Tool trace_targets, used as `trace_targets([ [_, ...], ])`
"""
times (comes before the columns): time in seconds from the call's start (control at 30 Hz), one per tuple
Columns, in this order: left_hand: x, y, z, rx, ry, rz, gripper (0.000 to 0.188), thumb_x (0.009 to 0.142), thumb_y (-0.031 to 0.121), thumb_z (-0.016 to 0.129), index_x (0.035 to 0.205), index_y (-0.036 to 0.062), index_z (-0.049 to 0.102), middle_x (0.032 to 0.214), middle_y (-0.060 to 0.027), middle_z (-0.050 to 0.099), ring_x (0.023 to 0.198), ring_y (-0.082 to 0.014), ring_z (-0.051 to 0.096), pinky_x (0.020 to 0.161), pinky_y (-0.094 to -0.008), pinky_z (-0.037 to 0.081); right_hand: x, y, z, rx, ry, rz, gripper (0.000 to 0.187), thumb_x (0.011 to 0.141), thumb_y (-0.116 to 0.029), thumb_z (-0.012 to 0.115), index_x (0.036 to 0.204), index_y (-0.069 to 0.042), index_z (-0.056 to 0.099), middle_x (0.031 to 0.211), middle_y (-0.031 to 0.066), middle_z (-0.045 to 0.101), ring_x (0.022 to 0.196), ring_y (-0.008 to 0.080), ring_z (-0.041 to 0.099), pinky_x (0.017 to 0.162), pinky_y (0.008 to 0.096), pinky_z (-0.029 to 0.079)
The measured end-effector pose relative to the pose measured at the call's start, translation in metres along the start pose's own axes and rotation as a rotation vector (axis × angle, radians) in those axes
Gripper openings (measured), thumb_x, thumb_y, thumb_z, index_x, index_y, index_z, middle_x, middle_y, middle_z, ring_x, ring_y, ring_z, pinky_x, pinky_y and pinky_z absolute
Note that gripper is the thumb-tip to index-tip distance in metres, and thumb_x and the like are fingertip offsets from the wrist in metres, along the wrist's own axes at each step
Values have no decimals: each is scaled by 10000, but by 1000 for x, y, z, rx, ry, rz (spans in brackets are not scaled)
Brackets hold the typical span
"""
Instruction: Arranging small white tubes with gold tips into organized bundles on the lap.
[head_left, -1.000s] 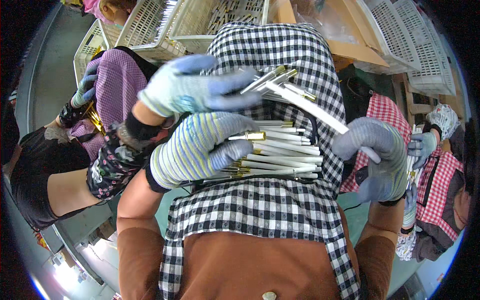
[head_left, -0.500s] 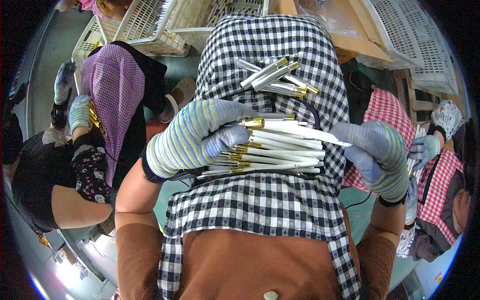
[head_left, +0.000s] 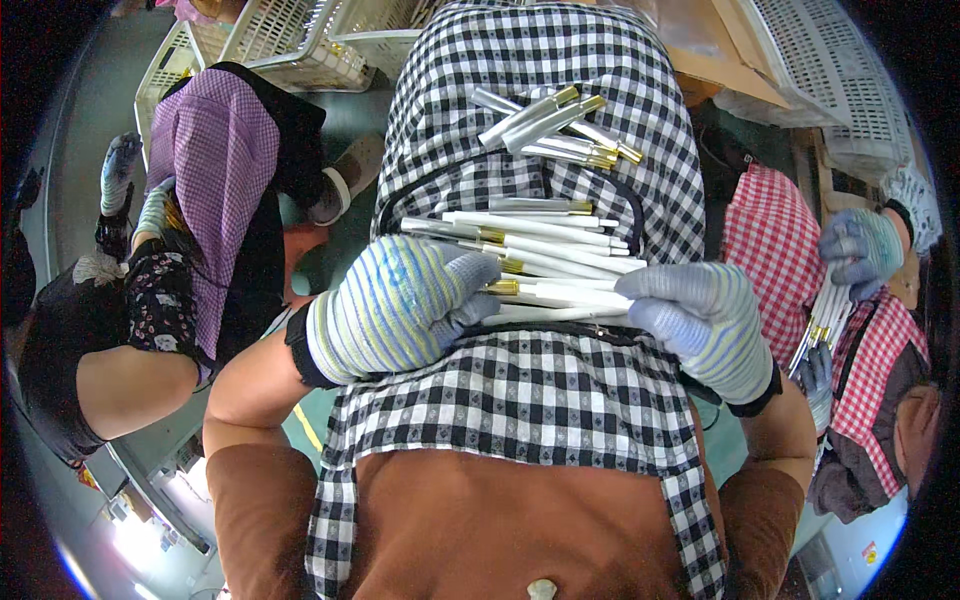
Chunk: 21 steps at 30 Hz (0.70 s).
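Drawn closer, left hand (head_left: 398, 308) clamps gold fitting (head_left: 506, 287), right hand (head_left: 704, 314) the adjoining white tube (head_left: 575, 293).

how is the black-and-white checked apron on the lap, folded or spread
Spread: the checked apron covers the lap, with gold-ended silver sticks lying on it.

White tubes (head_left: 575, 253): smooth, satin plastic look | gold ends (head_left: 508, 287): glossy metal | silver rods (head_left: 549, 124): shiny metal look | person's gloves (head_left: 385, 308): ribbed, matt knit cloth | apron (head_left: 500, 410): matt woven cloth | crate (head_left: 835, 65): smooth plastic | box (head_left: 718, 70): matt cardboard
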<state>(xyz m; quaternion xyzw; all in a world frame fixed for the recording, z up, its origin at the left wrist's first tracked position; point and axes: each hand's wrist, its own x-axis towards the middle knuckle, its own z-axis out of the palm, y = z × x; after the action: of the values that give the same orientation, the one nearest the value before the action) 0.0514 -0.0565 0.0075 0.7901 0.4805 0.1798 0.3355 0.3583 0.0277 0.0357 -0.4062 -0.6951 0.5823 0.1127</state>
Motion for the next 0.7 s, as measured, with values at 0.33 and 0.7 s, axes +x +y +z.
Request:
trace_targets([
  [0.33,7,-2,-7,90,81,184,315,866,223,778,1135,83,693,835,-137,710,712,-391,691,622,-492,534,2,-8,2,60,-108,66,220,982,-156,716,1115,11,769,993,154,789,899,241,761,834,329,585],
  [0.7,-8,-21,-44,128,-16,87,334,860,328,763,1082,81,731,956,-112,709,863,-369,677,787,-479,530,27,-14,-19,-661,-88,-335,176,922,-144,755,1057,-30,760,918,168,701,843,368,694,780,455,542],
])
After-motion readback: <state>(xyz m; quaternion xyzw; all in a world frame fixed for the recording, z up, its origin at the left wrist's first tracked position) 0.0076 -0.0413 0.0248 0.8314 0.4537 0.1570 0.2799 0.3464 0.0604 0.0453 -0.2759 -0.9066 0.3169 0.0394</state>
